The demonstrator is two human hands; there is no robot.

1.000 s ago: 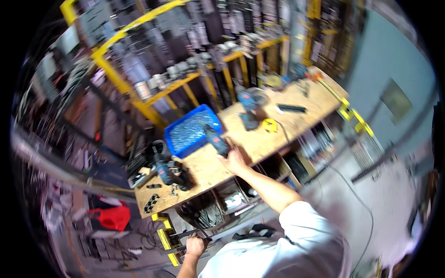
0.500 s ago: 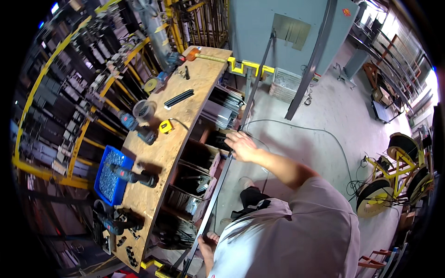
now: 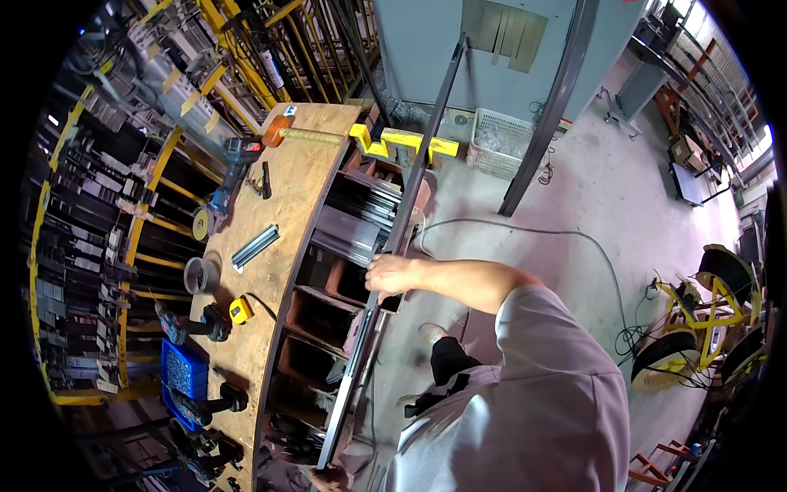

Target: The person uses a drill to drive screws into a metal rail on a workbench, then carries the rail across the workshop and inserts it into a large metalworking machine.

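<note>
A long dark grey metal profile [image 3: 416, 180] runs from the blue-grey panel down past the workbench's right side. My right hand [image 3: 390, 275] is closed around it near its middle, fingers wrapped over the far side. Low in the picture my left hand [image 3: 331, 478] grips the same profile close to its near end; that hand is partly cut off by shadow and the picture's edge. Across a yellow stepped bracket [image 3: 410, 143] at the bench's far end, the profile passes on the bracket's right part.
On the wooden workbench [image 3: 283, 184] lie a tape measure [image 3: 240, 310], short dark profiles [image 3: 256, 248], an angle grinder [image 3: 215, 209] and several cordless drills. A blue bin [image 3: 184, 373] holds small fasteners. Boxes of offcuts [image 3: 320, 316] sit below. A cable [image 3: 525, 230] crosses the floor near a white basket [image 3: 500, 139].
The profile has shifted left, closer to the bench and over the yellow bracket. My right hand has gone from lying with fingers outstretched on it to gripping it. The whole view has turned.
</note>
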